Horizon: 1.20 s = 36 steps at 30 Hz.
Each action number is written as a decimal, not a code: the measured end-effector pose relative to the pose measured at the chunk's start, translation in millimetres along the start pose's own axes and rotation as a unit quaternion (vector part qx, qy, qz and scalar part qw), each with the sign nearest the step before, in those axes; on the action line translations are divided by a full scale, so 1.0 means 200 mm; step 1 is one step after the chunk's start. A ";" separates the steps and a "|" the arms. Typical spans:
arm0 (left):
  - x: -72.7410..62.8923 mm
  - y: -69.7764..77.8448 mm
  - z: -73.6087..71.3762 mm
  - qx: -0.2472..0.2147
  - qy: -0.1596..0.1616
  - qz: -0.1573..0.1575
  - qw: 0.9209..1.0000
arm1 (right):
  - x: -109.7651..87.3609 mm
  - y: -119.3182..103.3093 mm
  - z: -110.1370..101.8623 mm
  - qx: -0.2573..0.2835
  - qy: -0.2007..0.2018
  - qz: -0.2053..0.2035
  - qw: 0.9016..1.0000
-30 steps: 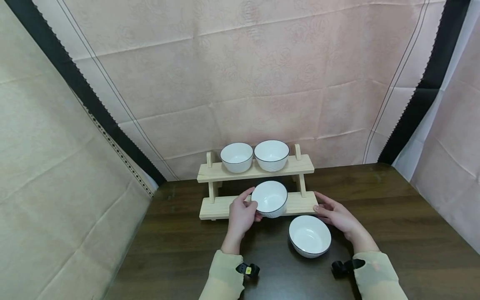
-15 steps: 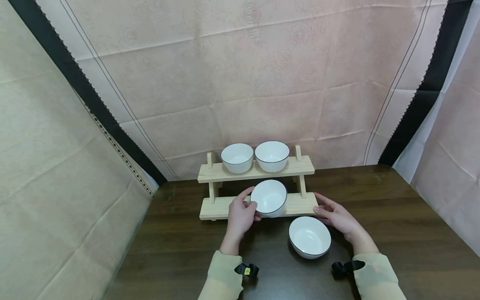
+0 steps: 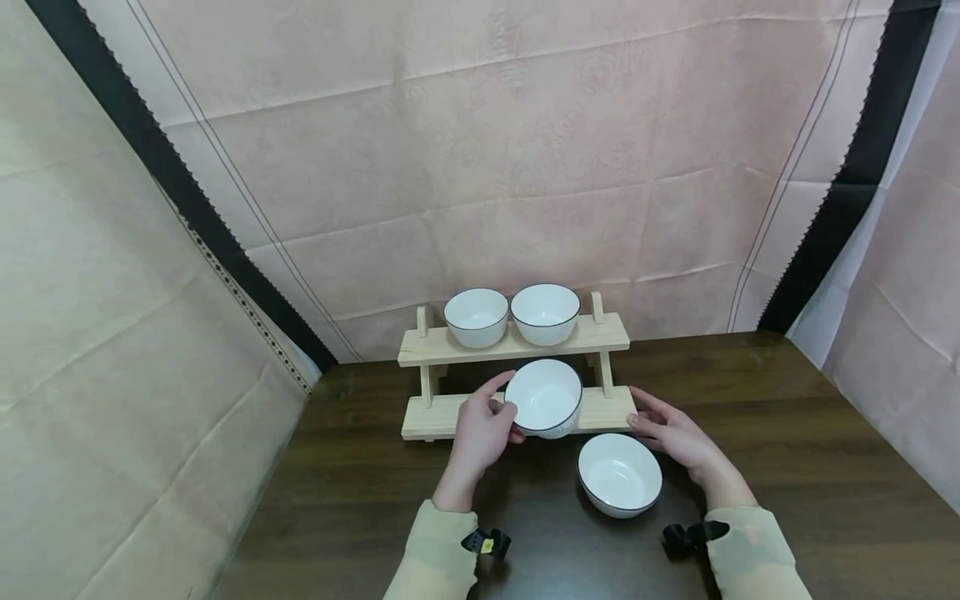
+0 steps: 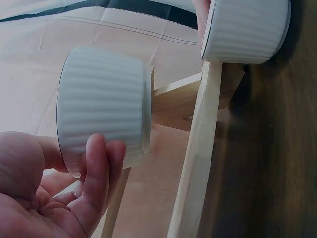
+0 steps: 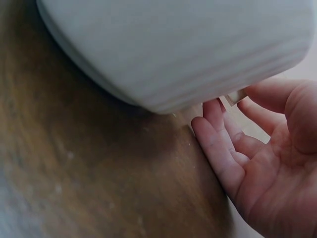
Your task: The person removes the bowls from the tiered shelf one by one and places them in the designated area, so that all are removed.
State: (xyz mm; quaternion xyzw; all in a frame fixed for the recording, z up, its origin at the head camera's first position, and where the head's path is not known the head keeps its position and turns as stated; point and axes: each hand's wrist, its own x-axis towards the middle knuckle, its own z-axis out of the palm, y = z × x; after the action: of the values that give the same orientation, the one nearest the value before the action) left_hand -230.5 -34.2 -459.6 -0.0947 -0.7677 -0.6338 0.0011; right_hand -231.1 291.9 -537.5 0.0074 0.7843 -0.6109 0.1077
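While the left hand (image 3: 482, 427) pinches the held bowl (image 3: 546, 398) at its left side, above the lower shelf (image 3: 429, 417), a slack hold could let it slip. The right hand (image 3: 671, 429) has bent fingers at that shelf's right end; whether they clasp it, I cannot tell. Its wrist might nudge the near bowl (image 3: 619, 472). Left wrist shows the gap under the held bowl; only the head view shows the far-left bowl (image 3: 476, 317) and far-right bowl (image 3: 545, 314).
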 end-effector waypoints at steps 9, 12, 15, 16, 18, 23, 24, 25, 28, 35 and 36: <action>-0.06 -0.04 -0.07 0.031 -0.025 0.000 0.999 | 0.01 -0.01 0.01 0.002 -0.001 -0.001 1.000; -0.08 -0.07 -0.09 0.042 -0.032 -0.003 0.999 | 0.01 -0.01 0.01 0.003 -0.001 -0.003 1.000; -0.09 -0.10 -0.12 0.057 -0.046 -0.002 0.997 | 0.01 -0.01 0.01 0.001 -0.001 -0.005 1.000; -0.09 -0.10 -0.13 0.065 -0.052 -0.001 0.996 | 0.01 -0.01 0.01 0.001 0.000 -0.005 1.000; -0.09 -0.11 -0.14 0.081 -0.067 0.004 0.994 | 0.01 -0.01 0.01 0.000 0.001 -0.005 1.000; -0.09 -0.12 -0.19 0.113 -0.102 0.015 0.988 | 0.01 -0.01 0.01 0.004 -0.002 -0.003 1.000; -0.09 -0.12 -0.20 0.115 -0.109 0.017 0.987 | 0.01 0.00 0.00 0.004 -0.002 -0.002 1.000; -0.09 -0.12 -0.20 0.117 -0.116 0.019 0.986 | 0.01 0.00 0.01 0.005 -0.002 -0.002 1.000; -0.09 -0.12 -0.21 0.122 -0.140 0.022 0.982 | 0.01 -0.01 0.00 0.004 -0.002 -0.002 1.000; -0.08 -0.14 -0.21 0.135 -0.183 0.028 0.973 | -0.01 -0.01 0.00 -0.001 0.000 -0.004 1.000; -0.08 -0.14 -0.21 0.137 -0.188 0.028 0.972 | -0.01 -0.01 0.00 -0.001 -0.001 -0.004 1.000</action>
State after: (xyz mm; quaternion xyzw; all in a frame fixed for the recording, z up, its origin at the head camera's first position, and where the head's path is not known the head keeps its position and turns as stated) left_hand -223.7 -82.1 -480.7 -0.2324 -0.8306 -0.4934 -0.1122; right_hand -229.4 290.8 -534.6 0.0039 0.7851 -0.6102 0.1058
